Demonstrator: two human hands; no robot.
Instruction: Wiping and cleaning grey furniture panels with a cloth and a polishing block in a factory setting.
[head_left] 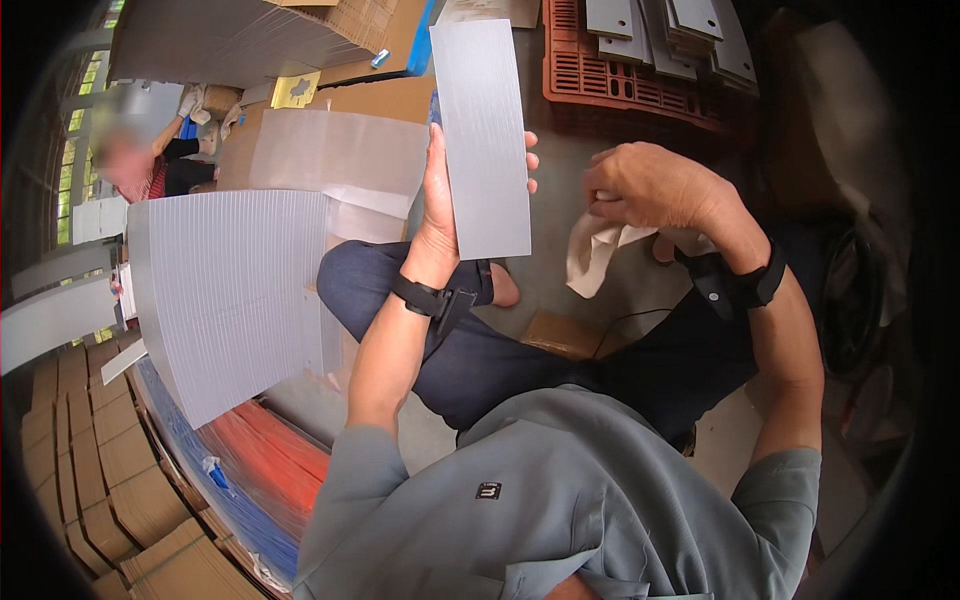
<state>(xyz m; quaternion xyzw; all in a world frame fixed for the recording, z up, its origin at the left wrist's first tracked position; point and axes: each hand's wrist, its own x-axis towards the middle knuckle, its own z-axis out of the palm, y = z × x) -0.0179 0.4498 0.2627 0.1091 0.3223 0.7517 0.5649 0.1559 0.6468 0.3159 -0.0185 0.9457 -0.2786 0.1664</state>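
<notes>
In my left hand [437,205] is a flat grey rectangular panel [484,140], held upright with its long side pointing away from me. The thumb lies along its left edge and fingertips show past its right edge. To the right, apart from the panel, my right hand [650,185] is closed on a cream-coloured cloth [597,250], which hangs down below the fingers. On my left, beside my knee, stands a long row of similar grey panels [235,290] packed edge to edge.
An orange plastic crate [640,95] at the far right carries stacked pale panels [690,30]. Large cardboard boxes [250,45] stand far left. Flattened cartons [110,450] and red plastic-wrapped material [270,455] lie near left. Another person [140,170] sits at the far left.
</notes>
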